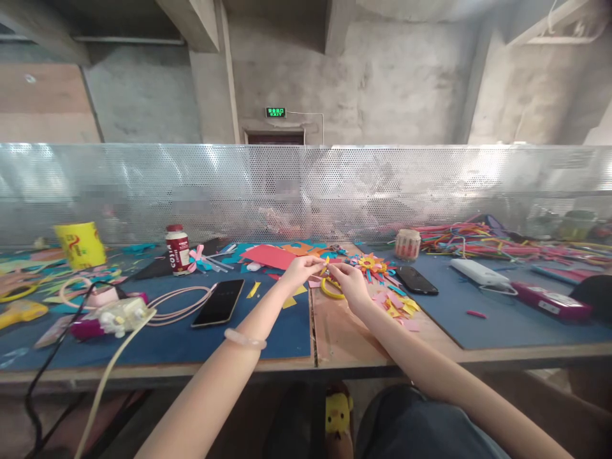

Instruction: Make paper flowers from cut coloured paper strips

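My left hand (302, 270) and my right hand (351, 284) meet over the bare wooden strip in the middle of the table. Between their fingertips is a small yellow paper piece (327, 261), which both hands pinch; its lower part is hidden by the fingers. Just below them lies a yellow loop handle (331, 292), apparently of scissors, partly covered by my right hand. Paper flowers (370, 264) in orange, yellow, pink and blue sit beyond my right hand. Close to its wrist is a pile of yellow and pink paper scraps (398, 306). Red paper (269, 256) lies behind my left hand.
Phones lie on both sides, one on the left (218, 303) and one on the right (417, 280). A coffee bottle (177, 250), a yellow tub (81, 245) and a jar (408, 245) stand farther back. Cables and a power strip (109, 317) occupy the left. A perforated metal screen (306, 191) borders the table.
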